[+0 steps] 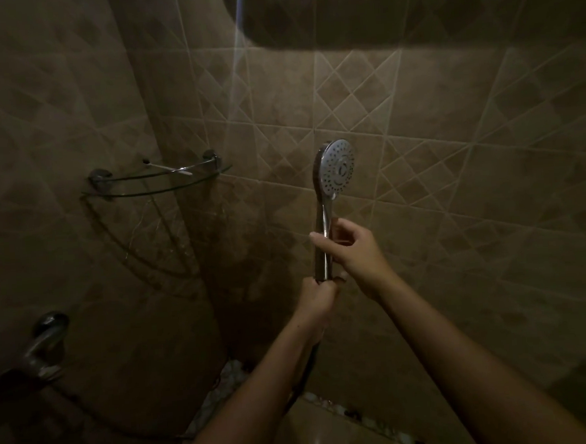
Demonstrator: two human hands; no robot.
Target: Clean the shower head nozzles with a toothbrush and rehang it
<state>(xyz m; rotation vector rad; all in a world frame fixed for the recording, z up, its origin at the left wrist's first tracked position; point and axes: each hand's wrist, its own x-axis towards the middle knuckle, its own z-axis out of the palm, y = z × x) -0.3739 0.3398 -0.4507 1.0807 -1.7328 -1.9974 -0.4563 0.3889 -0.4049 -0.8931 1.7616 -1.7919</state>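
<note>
A chrome shower head [337,167] stands upright in front of the tiled wall, its round nozzle face turned right and toward me. My left hand [318,297] grips the bottom of its handle, where the dark hose [306,375] runs down. Higher on the handle, my right hand [349,245] holds it with thumb and fingers wrapped around. A white toothbrush [168,168] lies on the glass corner shelf [128,190] to the left, away from both hands.
A metal tap [43,343] sticks out of the wall at lower left. Brown patterned tiles cover both walls of the corner. A pebble strip [222,384] runs along the floor below my arms. A dark ledge spans the top of the view.
</note>
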